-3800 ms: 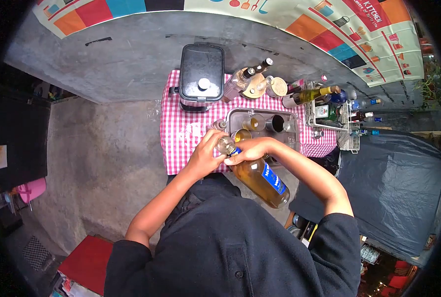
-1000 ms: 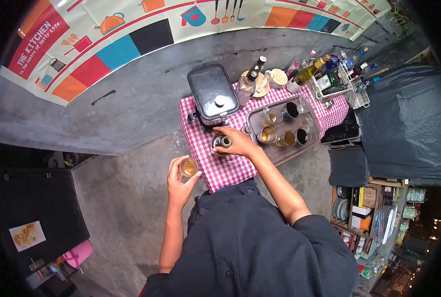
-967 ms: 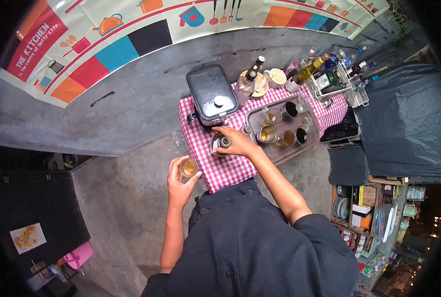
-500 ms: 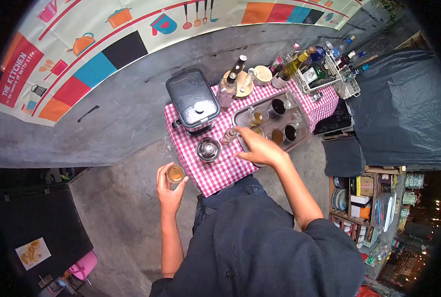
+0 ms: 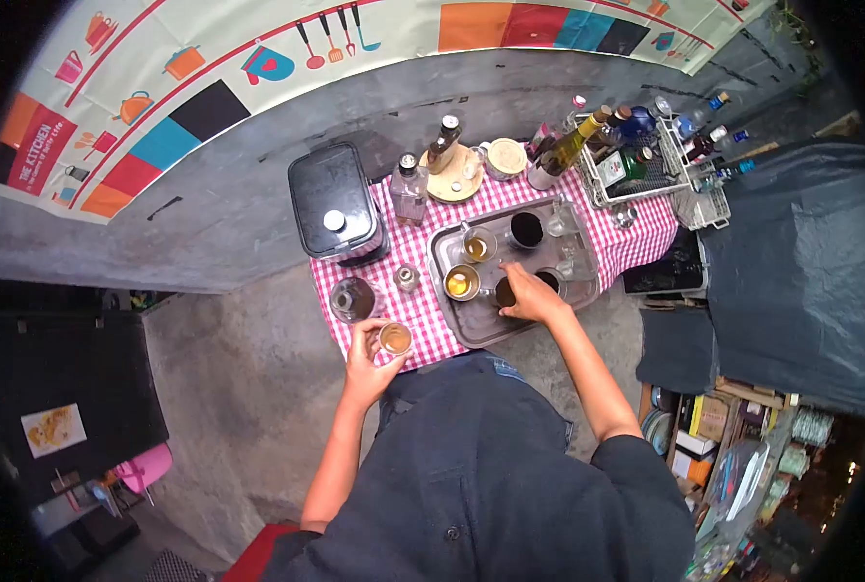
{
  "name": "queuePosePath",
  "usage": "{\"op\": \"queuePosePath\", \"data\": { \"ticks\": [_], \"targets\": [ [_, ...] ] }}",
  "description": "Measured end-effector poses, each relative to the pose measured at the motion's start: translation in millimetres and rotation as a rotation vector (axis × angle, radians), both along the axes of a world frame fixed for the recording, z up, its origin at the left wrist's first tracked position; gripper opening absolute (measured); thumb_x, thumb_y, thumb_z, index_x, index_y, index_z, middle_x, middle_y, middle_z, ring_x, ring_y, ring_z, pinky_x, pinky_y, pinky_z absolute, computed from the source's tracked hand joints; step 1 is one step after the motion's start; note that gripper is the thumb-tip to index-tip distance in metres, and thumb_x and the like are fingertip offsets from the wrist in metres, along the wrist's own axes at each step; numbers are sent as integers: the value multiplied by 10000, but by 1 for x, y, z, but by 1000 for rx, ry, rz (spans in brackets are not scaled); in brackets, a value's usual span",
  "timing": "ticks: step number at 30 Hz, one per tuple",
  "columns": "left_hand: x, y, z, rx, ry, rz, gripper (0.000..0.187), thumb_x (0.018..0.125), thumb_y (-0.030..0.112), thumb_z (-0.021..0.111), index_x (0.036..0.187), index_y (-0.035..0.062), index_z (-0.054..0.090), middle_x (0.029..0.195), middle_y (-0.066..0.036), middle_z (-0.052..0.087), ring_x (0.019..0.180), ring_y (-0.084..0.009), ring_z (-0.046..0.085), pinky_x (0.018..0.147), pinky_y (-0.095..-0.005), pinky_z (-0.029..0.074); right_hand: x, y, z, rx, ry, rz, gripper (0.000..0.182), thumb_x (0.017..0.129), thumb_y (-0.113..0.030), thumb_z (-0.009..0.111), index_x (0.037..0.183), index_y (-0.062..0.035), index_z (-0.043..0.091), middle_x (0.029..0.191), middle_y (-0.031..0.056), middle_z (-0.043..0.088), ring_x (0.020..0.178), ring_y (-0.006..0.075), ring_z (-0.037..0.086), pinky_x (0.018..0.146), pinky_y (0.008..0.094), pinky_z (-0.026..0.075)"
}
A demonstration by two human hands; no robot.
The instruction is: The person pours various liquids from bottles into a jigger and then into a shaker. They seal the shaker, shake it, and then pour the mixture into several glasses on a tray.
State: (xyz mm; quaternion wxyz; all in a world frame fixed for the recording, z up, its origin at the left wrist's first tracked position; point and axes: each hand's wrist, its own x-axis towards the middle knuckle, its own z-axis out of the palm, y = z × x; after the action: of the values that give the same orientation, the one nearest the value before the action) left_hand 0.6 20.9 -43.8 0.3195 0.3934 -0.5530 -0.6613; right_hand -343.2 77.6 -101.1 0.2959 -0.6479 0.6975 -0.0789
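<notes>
**Small glass in left hand, right hand on a cup in the tray**

Head view, looking straight down over the person's dark top. Left hand (image 5: 369,351) is wrapped round a small glass (image 5: 395,338) w/ amber liquid, held upright just at the near edge of the bench (image 5: 636,247), which is covered w/ a red-checked cloth. Just beyond that hand, up and to its left, stands a bottle (image 5: 352,300) seen from the top; a smaller bottle (image 5: 407,277) sits a bit further in.

Right hand (image 5: 529,299) is down inside the grey tray (image 5: 471,330), fingers curled on a dark cup (image 5: 505,291); grip looks closed on it, though the hand hides most of the rim, so approx. only. Just left of that hand is a cup w/ amber liquid (image 5: 461,282); beyond it another amber cup (image 5: 479,246) and a dark-filled one (image 5: 526,229).

Far side of the bench from both hands: black lidded box (image 5: 333,202), clear bottle (image 5: 408,186), brown bottle on a round wooden board (image 5: 452,177). Off to the right hand's far right, a white wire rack (image 5: 680,165) holds several bottles.
</notes>
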Motion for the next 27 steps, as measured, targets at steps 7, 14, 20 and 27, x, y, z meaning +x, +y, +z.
{"op": "queuePosePath", "data": {
  "ticks": [7,14,20,27],
  "targets": [
    [-64,15,-53,-30,-153,9,568,752,-39,764,1205,44,433,1159,-85,541,1102,-163,571,937,-313,506,-11,1,-17,-13,-57,150,806,681,-170,828,1323,20,380,1281,238,497,1226,384,498,1021,415,433],
    [-110,6,-77,-253,-409,45,569,729,117,823,1194,26,507,1076,-107,615,1032,-201,602,898,-332,491,-24,-1,-37,-43,-130,238,792,706,-235,824,1309,45,393,1275,243,509,1226,386,491,1039,408,416],
    [-131,-1,-85,-359,-535,50,518,717,168,816,1156,32,577,1086,-152,632,1049,-323,623,893,-391,492,-27,-4,-40,-29,-136,255,870,719,-281,821,1375,57,360,1340,253,470,1264,386,469,1069,411,398],
    [-141,-16,-83,-377,-759,-77,576,715,245,783,1221,27,615,1207,-246,577,1157,-386,553,985,-419,456,-28,-4,-44,-45,-151,255,938,705,-300,827,1402,77,324,1334,280,467,1269,405,460,1069,418,395]
  ]
}}
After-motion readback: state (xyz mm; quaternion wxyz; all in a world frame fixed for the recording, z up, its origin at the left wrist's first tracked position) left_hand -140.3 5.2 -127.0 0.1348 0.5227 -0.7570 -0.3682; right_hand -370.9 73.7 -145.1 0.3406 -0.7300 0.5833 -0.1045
